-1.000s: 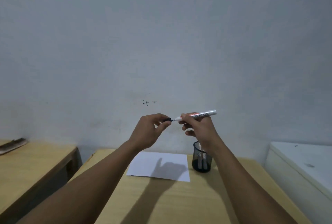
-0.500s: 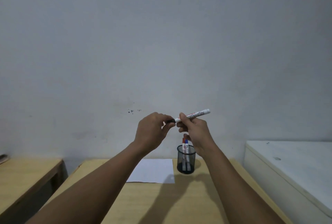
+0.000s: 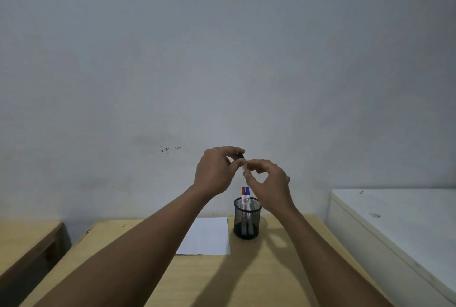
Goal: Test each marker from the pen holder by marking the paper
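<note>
Above the desk, my left hand point(image 3: 216, 171) and my right hand point(image 3: 270, 183) meet around one white marker point(image 3: 244, 170). The left fingertips pinch its black cap point(image 3: 240, 156); the right fingers close on the white barrel, which is mostly hidden. Below the hands stands a black mesh pen holder point(image 3: 246, 223) with a red-capped marker point(image 3: 243, 192) and a blue-capped marker point(image 3: 247, 192) upright in it. A white sheet of paper point(image 3: 206, 235) lies flat just left of the holder, partly hidden by my left forearm.
The holder and paper rest on a light wooden desk point(image 3: 222, 277) against a grey wall. A second wooden desk point(image 3: 22, 240) stands to the left across a gap. A white cabinet top point(image 3: 399, 215) sits close on the right.
The marker has turned from lying sideways, pointing right, to nearly upright and mostly hidden between my hands. The hands have drawn closer together. The view has shifted, showing the holder and its two markers fully.
</note>
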{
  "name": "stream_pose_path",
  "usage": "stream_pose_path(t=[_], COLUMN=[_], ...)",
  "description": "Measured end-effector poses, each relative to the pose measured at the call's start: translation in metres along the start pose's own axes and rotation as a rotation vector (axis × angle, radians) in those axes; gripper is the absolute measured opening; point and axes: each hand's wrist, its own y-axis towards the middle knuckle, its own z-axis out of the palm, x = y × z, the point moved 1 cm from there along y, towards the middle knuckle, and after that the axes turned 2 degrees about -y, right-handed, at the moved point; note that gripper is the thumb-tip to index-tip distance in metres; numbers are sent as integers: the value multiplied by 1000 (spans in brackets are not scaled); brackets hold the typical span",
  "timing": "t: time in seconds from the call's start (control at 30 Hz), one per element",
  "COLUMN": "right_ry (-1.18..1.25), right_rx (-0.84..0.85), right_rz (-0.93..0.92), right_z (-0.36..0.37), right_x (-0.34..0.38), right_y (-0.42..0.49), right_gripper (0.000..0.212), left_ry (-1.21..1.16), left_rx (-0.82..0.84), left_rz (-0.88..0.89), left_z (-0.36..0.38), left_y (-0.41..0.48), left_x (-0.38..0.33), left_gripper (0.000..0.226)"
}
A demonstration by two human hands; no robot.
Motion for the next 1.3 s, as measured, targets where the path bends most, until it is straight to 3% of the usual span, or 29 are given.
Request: stream_pose_path(t=[0.13,0.23,0.4,0.63,0.9,1.3], right_ry=[-4,-11,-68,-252,-340,-394], right_rx=[27,24,57,199,353,299], right_rz=[5,45,73,167,239,210], right_z=[8,13,20,49,65,68], right_x=[-23,-38,-70,-114,-138,-133], right_y=[15,23,32,43,43,41], right_gripper=[23,17,59,49,45,51], left_ry=[-58,-19,231,409,311,315], left_rx=[34,50,291,524,511,543], left_rz=[-25,-46,-127,-183,-210,-186], left_z=[19,32,59,95,112,111], left_y=[12,15,6,-4,-2,-1], left_x=[8,24,72,109,125,128], left_gripper=[28,38,48,67,59,65])
